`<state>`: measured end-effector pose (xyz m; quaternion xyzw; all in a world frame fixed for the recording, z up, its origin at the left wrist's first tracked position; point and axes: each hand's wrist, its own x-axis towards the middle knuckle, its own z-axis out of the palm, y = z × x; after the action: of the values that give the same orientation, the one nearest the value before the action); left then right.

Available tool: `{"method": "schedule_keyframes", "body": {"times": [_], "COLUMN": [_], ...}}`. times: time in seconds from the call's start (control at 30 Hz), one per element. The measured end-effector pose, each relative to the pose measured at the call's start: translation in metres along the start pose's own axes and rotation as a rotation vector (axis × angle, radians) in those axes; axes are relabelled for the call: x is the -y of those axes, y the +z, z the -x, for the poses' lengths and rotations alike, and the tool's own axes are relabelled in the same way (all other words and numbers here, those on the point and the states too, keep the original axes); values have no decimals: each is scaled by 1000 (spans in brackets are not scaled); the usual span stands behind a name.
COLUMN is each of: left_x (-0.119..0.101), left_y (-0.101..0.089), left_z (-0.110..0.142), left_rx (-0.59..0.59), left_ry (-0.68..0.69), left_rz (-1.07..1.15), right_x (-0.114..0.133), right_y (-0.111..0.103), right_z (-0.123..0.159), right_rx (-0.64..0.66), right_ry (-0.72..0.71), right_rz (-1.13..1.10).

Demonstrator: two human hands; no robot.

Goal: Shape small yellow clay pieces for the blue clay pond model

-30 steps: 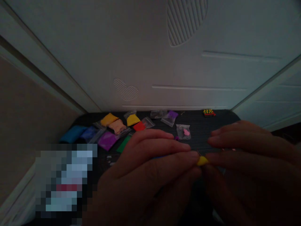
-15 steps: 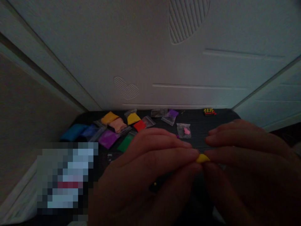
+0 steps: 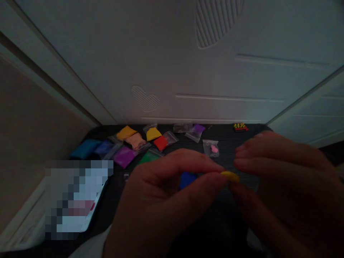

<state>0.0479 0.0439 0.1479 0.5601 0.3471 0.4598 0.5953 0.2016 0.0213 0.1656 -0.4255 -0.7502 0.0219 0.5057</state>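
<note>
A small yellow lump of modelling clay point(image 3: 230, 176) is pinched between the thumb and index finger of my left hand point(image 3: 172, 193). It looks flat and elongated, and its right end sticks out past my fingertips. From the right, the thumb of my right hand point(image 3: 285, 190) touches the lump's lower edge. The right fingers stay raised above it, apart from the thumb. Behind my left hand, a blue piece point(image 3: 187, 180) shows through the gap under the index finger, partly hidden.
Clay bags lie on the dark ridged table, including orange point(image 3: 126, 132), purple point(image 3: 125, 156), red point(image 3: 161, 143) and pink point(image 3: 214, 148) ones. A small red, yellow and green piece point(image 3: 240, 127) sits at the back right. A pixelated screen point(image 3: 83, 193) stands left. A white panel point(image 3: 166, 64) rises behind.
My right index finger has lifted off the yellow clay, while the left thumb and index finger keep hold of it. The left hand has turned, uncovering the blue piece. The view has shifted slightly.
</note>
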Motion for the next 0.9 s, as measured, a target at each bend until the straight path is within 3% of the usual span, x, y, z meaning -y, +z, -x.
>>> {"method": "schedule_keyframes", "body": {"times": [0.47,0.9], "left_x": [3,3], "left_y": [-1,-1], "left_z": [1,1], "left_rx": [-14,13], "left_ry": [30,13], "left_rz": [4,54], "right_x": [2,0], "right_y": [0,-4], "right_z": [-5,0], "right_rx": [21,129], "right_ry": [-13,-51], "right_rz": [93,160]}}
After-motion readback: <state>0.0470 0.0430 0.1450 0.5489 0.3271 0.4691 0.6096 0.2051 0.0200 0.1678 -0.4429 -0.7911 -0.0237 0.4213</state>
